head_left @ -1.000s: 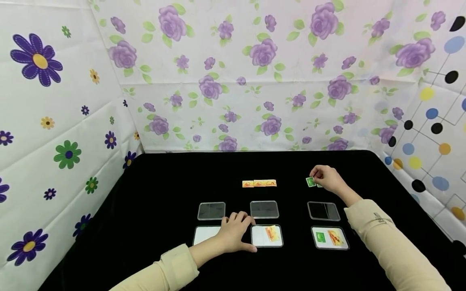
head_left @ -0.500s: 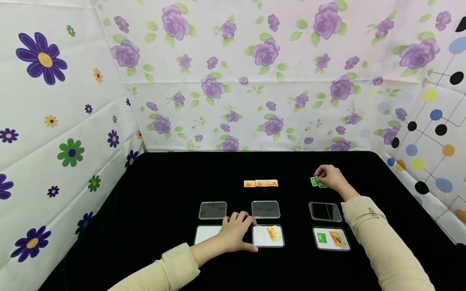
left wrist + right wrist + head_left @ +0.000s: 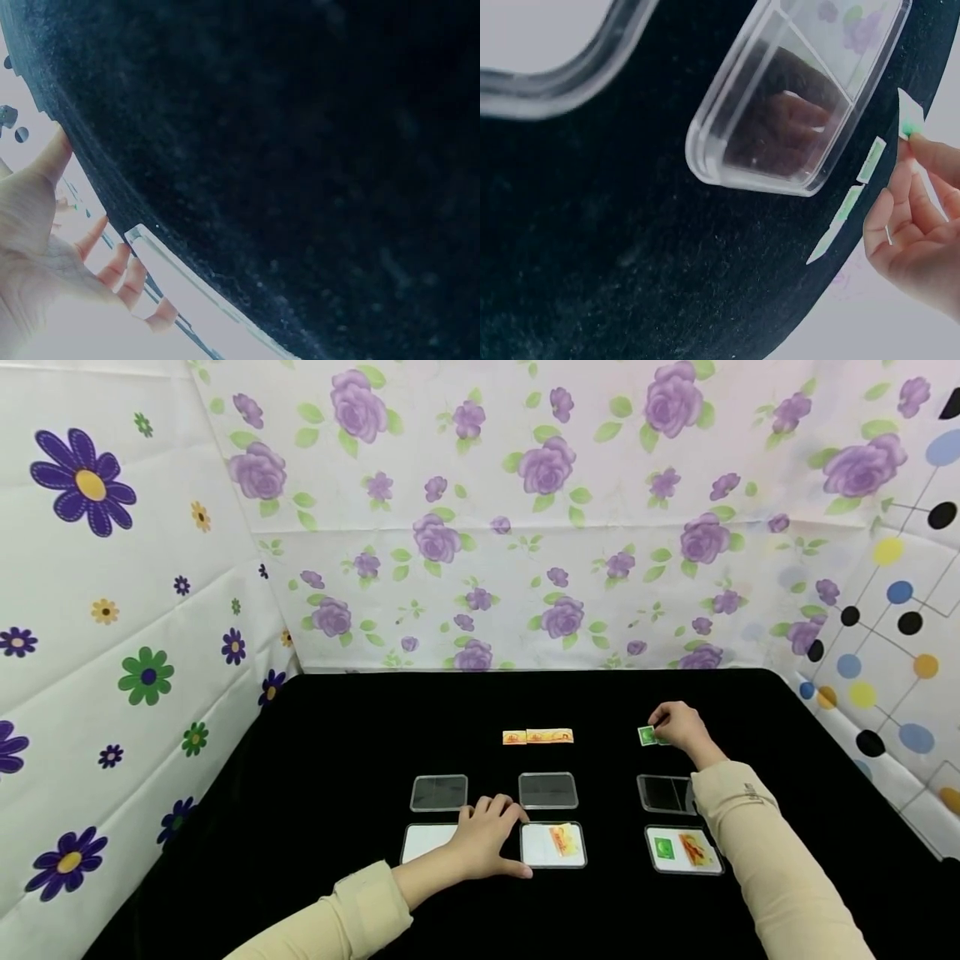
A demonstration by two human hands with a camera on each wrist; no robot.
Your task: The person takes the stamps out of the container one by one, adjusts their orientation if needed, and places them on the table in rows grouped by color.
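My right hand [image 3: 681, 727], at the far right of the black table, pinches a small green-and-white card [image 3: 910, 116] between thumb and finger. Close by on the cloth lie more green cards [image 3: 871, 160], one of them left of the fingertips in the head view [image 3: 647, 736]. My left hand [image 3: 486, 843] has its fingers loosely spread, between two white-backed plastic cases. It partly covers the left case [image 3: 426, 842]; its thumb and fingertips come near the left edge of the middle case [image 3: 534, 852], which holds an orange card [image 3: 562, 841].
Three clear plastic lids stand in a row behind the cases: left [image 3: 438, 793], middle [image 3: 548, 791] and right [image 3: 663, 794]. The right case [image 3: 678, 863] holds a green and an orange card. Orange-yellow cards [image 3: 550, 737] lie at the back. Floral cloth walls [image 3: 465, 527] surround the table.
The right hand stays by the green cards, its forearm swinging slightly left over the right lid's edge. The left hand holds its place. The head view shifts slightly.
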